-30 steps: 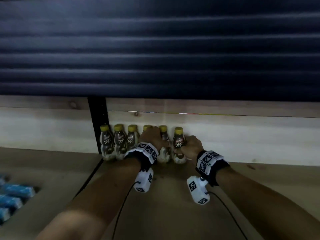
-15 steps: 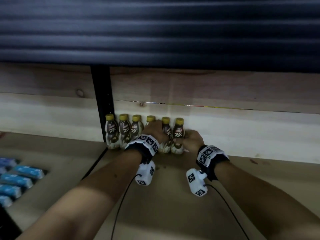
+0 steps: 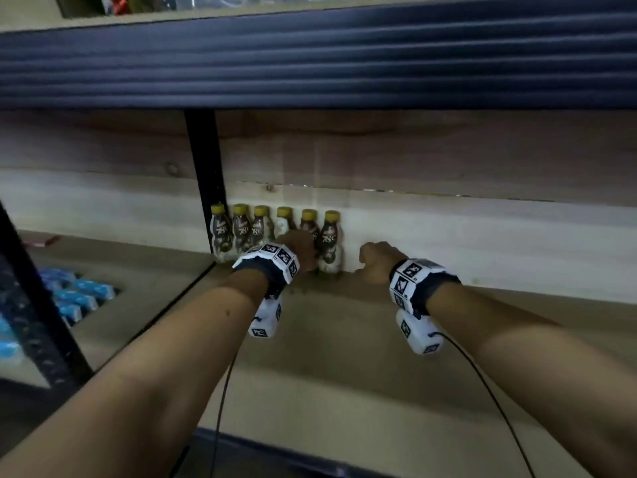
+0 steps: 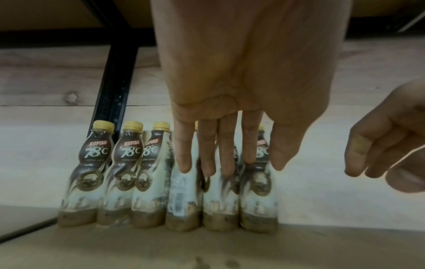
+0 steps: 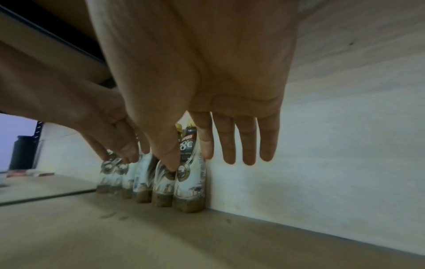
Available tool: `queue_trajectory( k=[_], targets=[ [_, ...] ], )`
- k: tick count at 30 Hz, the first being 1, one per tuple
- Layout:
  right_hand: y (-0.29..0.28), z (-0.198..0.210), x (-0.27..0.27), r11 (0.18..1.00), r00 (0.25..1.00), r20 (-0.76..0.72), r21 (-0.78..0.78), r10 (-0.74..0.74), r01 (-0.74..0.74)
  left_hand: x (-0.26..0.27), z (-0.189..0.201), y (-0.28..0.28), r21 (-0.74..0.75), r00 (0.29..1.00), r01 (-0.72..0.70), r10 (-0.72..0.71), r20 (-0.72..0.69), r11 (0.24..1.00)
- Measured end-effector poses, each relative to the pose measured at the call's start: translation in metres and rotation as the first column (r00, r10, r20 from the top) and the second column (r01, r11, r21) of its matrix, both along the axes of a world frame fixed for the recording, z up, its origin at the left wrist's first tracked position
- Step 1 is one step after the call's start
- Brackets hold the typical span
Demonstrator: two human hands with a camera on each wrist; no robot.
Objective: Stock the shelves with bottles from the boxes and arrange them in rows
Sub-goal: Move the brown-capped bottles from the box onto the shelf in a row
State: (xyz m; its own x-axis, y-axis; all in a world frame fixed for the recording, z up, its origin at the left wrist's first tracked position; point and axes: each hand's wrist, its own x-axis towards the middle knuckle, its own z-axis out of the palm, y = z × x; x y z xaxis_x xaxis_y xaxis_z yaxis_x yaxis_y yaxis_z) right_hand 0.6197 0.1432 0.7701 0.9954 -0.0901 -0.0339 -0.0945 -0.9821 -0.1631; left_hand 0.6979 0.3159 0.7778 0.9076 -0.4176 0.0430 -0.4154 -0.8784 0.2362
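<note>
Wooden shelf point(image 3: 344, 357): six yellow-capped bottles point(image 4: 165, 174) stand upright in one row along the back board, starting beside the black post point(image 3: 203, 167).
Left hand point(image 3: 299, 250): fingers straight, nothing gripped, tips in front of the fourth and fifth bottles; contact unclear.
Right hand point(image 3: 377, 262): empty, fingers relaxed, just right of the last bottle point(image 3: 330, 243), apart from it.
Key relation: free shelf lies to the right of the row, so the right hand looks nearer the next slot.
</note>
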Motion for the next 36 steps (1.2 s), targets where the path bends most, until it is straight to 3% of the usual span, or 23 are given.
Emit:
queue_trajectory(
  k=[6,11,14,17,19,22,25,29,32,36],
  targets=[
    [-0.044,-0.005,-0.083,0.995,0.999,-0.033,-0.091,0.026,-0.029,-0.088,-0.016,-0.044,0.13,0.999,0.024,-0.027,0.022,0.991],
    [-0.077,-0.012,-0.146,0.993,0.996,-0.057,-0.093,0.067,-0.072,-0.167,-0.016,-0.069,0.064,0.995,0.094,-0.095,0.02,0.994],
    [-0.082,-0.013,-0.176,0.991,0.993,-0.048,-0.08,0.105,-0.109,-0.215,-0.018,-0.07,0.021,0.998,0.053,-0.053,-0.015,0.998],
    [-0.079,-0.02,-0.21,0.995,0.994,-0.046,0.0,0.1,-0.1,-0.257,-0.02,-0.065,0.011,0.995,0.082,-0.081,-0.055,0.997],
    [-0.073,-0.024,-0.234,0.993,0.994,-0.054,0.073,0.093,-0.089,-0.279,-0.025,-0.057,-0.032,0.977,0.113,-0.117,-0.181,0.993],
    [-0.057,-0.035,-0.272,0.953,0.987,-0.092,0.286,0.134,-0.103,-0.305,-0.04,-0.041,-0.03,0.93,0.214,-0.213,-0.299,0.976],
    [-0.036,-0.054,-0.309,0.905,0.969,-0.169,0.415,0.181,-0.097,-0.327,-0.068,-0.023,-0.026,0.877,0.333,-0.319,-0.359,0.943],
    [0.0,-0.102,-0.343,0.888,0.937,-0.22,0.433,0.273,-0.157,-0.348,-0.134,0.003,-0.032,0.79,0.426,-0.389,-0.473,0.904],
    [0.022,-0.165,-0.361,0.862,0.91,-0.333,0.504,0.247,-0.05,-0.363,-0.198,0.022,-0.01,0.715,0.435,-0.352,-0.605,0.9],
    [0.036,-0.268,-0.391,0.853,0.8,-0.571,0.497,0.185,0.157,-0.383,-0.281,0.044,0.072,0.634,0.415,-0.232,-0.737,0.907]
  ],
)
